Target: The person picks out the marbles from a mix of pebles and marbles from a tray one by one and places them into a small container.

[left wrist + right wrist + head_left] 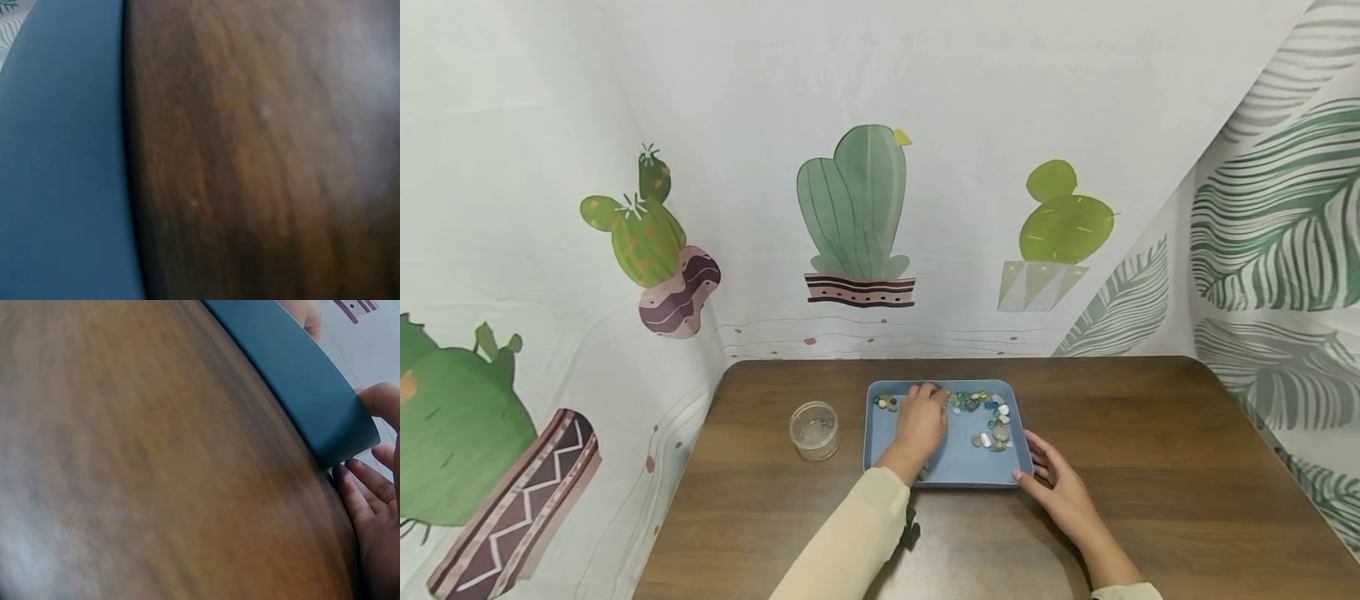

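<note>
A blue tray point(958, 462) lies on the wooden table point(1150, 467) with several coloured pebbles and glass beads point(977, 402) along its far edge and a small cluster point(996, 435) at the right. My left hand point(921, 421) reaches into the tray, back up, with its fingertips on the pebbles at the far rim; the grasp is hidden. My right hand point(1060, 487) holds the tray's near right corner, thumb on the front edge and fingers point(359, 484) along the side. The left wrist view shows only the tray point(62, 175) and the table.
A small clear jar point(814, 430) stands on the table just left of the tray. Curtains printed with cacti and leaves close off the table at the back and on both sides. Bare wood lies to the right of the tray.
</note>
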`<control>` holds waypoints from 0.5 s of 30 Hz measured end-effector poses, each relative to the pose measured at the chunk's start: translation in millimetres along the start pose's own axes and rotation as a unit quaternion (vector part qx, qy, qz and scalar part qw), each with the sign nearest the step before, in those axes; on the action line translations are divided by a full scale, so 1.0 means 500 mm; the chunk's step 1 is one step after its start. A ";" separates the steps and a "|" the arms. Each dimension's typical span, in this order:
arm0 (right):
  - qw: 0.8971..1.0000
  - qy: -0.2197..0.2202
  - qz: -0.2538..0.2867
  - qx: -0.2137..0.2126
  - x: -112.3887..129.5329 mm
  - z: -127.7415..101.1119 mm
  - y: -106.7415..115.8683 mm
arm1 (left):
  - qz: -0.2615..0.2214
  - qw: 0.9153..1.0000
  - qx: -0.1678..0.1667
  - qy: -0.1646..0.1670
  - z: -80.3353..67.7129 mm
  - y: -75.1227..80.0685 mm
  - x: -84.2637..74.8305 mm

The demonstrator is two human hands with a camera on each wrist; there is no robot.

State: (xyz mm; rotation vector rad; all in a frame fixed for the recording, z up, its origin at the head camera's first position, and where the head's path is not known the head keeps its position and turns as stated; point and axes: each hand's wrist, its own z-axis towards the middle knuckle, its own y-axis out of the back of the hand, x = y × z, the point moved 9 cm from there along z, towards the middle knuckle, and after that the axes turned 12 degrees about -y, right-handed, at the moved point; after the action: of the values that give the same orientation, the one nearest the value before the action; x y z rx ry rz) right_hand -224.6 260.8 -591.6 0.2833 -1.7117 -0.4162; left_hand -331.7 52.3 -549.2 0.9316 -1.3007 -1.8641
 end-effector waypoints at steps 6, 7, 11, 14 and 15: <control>1.000 -0.006 0.002 0.002 -0.002 0.000 0.000 | 0.005 1.000 -0.011 0.003 0.004 0.004 0.006; 1.000 -0.007 0.002 0.002 -0.003 0.000 0.000 | 0.007 1.000 -0.012 0.002 0.004 0.003 0.007; 1.000 -0.006 0.003 0.001 -0.003 0.001 -0.001 | 0.023 1.000 -0.013 -0.010 0.006 -0.002 0.007; 1.000 -0.005 0.003 0.001 -0.002 0.001 0.000 | 0.025 0.999 -0.017 -0.017 0.006 -0.005 0.008; 1.000 -0.005 0.002 0.001 -0.001 0.001 0.000 | 0.023 0.999 -0.018 -0.017 0.006 -0.006 0.009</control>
State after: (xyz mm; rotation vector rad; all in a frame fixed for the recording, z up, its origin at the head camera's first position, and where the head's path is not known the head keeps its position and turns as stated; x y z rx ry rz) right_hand -225.0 261.1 -592.4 0.2798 -1.7224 -0.4129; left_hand -336.9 50.9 -552.0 0.8479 -1.2931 -1.8692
